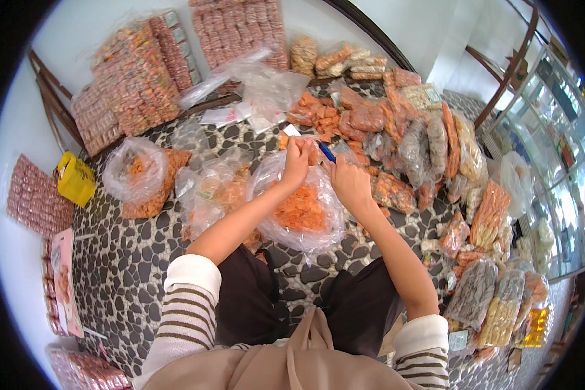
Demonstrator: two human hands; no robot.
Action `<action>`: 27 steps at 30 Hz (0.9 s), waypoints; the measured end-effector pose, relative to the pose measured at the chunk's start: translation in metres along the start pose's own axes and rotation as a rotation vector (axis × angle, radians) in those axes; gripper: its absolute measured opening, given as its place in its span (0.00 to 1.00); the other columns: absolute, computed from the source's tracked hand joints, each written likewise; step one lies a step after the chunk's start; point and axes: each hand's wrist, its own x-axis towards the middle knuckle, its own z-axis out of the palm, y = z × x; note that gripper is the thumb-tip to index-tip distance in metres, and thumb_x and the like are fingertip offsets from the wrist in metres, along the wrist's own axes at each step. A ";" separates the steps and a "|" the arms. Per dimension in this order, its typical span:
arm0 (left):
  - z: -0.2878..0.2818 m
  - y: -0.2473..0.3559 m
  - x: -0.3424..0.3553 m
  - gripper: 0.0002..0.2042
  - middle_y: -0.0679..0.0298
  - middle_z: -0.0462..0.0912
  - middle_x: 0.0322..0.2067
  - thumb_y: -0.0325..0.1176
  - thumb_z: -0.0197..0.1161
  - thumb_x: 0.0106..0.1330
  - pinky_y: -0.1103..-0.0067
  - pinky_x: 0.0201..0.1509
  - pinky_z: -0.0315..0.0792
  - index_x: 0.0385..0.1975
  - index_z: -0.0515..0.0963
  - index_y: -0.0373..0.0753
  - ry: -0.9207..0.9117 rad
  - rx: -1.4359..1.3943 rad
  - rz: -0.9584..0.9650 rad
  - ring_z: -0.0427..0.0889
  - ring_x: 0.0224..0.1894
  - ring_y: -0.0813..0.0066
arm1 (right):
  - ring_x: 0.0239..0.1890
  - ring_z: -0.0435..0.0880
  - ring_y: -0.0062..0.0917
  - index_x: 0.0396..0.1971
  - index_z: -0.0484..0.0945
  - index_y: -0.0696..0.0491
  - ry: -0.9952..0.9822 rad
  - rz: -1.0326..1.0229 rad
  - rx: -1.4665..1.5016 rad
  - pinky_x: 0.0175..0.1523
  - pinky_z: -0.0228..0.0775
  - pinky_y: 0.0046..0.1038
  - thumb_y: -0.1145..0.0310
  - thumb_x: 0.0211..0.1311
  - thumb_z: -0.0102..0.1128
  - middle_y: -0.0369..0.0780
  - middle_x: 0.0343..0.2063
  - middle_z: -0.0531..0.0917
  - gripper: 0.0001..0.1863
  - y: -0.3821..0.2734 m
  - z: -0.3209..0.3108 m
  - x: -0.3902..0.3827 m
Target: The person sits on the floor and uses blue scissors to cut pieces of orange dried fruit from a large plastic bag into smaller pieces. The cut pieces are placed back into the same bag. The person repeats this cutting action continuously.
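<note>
My left hand (295, 164) is closed, pinching the top of a small clear packet (313, 153) with orange pieces in it. Close beside it, my right hand (351, 184) grips a slim blue tool (327, 152), its tip pointing at the packet; I cannot make out its exact kind. Below both hands a large clear plastic bag (334, 235) stands with its mouth open on the floor. Orange chips (300, 209) fill the inside of that bag. To its left lies another clear bag (209, 188) of orange snacks, partly hidden by my left forearm.
Filled snack packets (367, 120) are heaped ahead and along the right, near a glass display case (559, 169). Empty plastic sheets (273, 94) lie ahead. At the left are an open chip bag (125, 185), a yellow bag (77, 179) and stacked packs (133, 81) against the wall.
</note>
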 end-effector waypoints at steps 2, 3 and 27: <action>-0.013 0.010 -0.006 0.09 0.66 0.66 0.26 0.36 0.49 0.66 0.82 0.37 0.63 0.31 0.62 0.36 -0.017 -0.004 0.011 0.65 0.30 0.82 | 0.18 0.78 0.44 0.29 0.67 0.58 -0.013 -0.014 0.005 0.23 0.69 0.43 0.62 0.61 0.43 0.50 0.15 0.77 0.13 -0.012 0.003 0.000; -0.019 0.014 -0.009 0.09 0.67 0.67 0.27 0.37 0.48 0.66 0.82 0.40 0.63 0.33 0.63 0.37 -0.032 -0.015 -0.009 0.66 0.32 0.82 | 0.18 0.78 0.42 0.28 0.68 0.58 -0.011 -0.033 -0.041 0.22 0.70 0.40 0.62 0.61 0.44 0.48 0.15 0.77 0.13 -0.015 0.006 -0.001; -0.021 0.004 -0.022 0.13 0.72 0.67 0.30 0.42 0.47 0.67 0.84 0.44 0.63 0.42 0.64 0.39 -0.238 -0.256 -0.253 0.66 0.34 0.85 | 0.13 0.70 0.15 0.23 0.75 0.57 -0.081 0.290 0.808 0.20 0.60 0.20 0.65 0.50 0.61 0.33 0.12 0.73 0.10 0.019 0.038 0.028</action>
